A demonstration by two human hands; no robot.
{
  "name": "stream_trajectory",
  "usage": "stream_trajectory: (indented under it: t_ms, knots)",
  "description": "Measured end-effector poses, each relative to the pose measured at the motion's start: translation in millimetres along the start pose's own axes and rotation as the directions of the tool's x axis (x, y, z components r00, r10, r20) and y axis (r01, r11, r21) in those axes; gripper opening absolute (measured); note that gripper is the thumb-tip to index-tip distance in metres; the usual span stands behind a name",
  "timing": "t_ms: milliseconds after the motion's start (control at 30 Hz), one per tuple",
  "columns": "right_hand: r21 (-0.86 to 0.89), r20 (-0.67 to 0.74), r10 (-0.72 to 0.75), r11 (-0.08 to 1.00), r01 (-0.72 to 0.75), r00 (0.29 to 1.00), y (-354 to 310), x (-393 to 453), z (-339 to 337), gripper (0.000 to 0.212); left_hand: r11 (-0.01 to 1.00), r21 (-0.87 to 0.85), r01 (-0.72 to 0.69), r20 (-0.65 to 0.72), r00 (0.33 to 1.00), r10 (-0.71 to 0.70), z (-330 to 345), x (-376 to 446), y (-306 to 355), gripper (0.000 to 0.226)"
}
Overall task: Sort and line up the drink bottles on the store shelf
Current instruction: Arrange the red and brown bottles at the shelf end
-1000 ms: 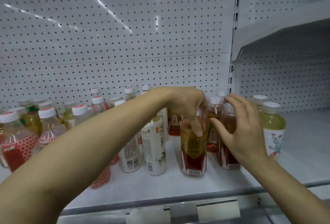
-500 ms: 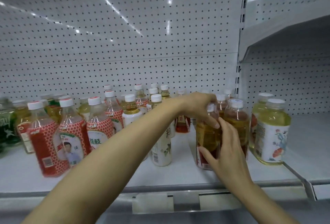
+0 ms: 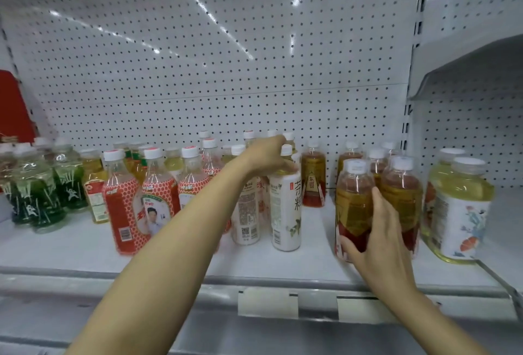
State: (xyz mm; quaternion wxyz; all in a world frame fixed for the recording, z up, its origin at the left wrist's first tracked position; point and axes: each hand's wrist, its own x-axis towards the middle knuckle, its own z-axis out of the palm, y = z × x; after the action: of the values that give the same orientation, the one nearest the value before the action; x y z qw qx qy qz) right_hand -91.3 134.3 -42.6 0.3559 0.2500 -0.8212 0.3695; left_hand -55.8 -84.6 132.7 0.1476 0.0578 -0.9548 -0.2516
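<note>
A white perforated metal back panel [image 3: 198, 66] rises behind a white store shelf [image 3: 85, 250] whose front rail carries two blank white price tags [image 3: 267, 303]. At the far left edge a red sign [image 3: 12, 105] shows partly. Below it stand at least four clear plastic bottles of green drink [image 3: 42, 199] in a tight cluster; more may sit behind, too blurred to count. Next comes one yellow-drink bottle with a red-and-yellow label [image 3: 94, 193], then three clear bottles with red honeycomb labels and white caps [image 3: 126, 202] in the front, with several similar bottles behind them that cannot be counted. The left hand [image 3: 268, 156] reaches over the middle of the shelf and its fingers curl around the neck of a white-labelled bottle with black characters [image 3: 285, 210], one of two white-labelled bottles standing side by side. Behind them one amber tea bottle with a red-and-gold label [image 3: 312, 176] stands alone. To the right is a group of about five amber tea bottles; the right hand [image 3: 376, 236] wraps thumb and fingers around the lower body of the front amber tea bottle [image 3: 352, 196], which stands upright near the shelf's front edge, touching its neighbour. At the far right stand two large pale-yellow drink bottles with floral white labels [image 3: 461, 207], one behind the other.
</note>
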Motion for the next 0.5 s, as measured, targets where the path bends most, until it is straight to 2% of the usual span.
stream_trajectory:
  t_ms: [67,200,367,500]
  knots:
    - [-0.005,0.005,0.001,1.0,-0.001,1.0,0.7,0.1,-0.5,0.117,0.998,-0.05,-0.03,-0.01,1.0,0.029,8.4,1.0,7.0,0.047]
    - [-0.014,0.001,-0.005,1.0,0.005,1.0,-1.9,0.9,-2.6,0.116,0.996,-0.038,-0.077,0.017,0.997,0.078,24.5,2.7,30.9,0.035]
    - [-0.14,-0.063,-0.091,0.987,0.081,0.994,-13.5,13.9,-10.4,0.106,0.988,0.128,-0.081,0.016,0.997,0.079,32.1,0.4,47.8,0.059]
    - [-0.198,-0.087,-0.187,0.966,0.167,0.978,-28.8,36.9,-14.3,0.093,0.989,0.118,-0.09,0.028,0.996,0.088,33.5,-3.6,42.2,0.067]
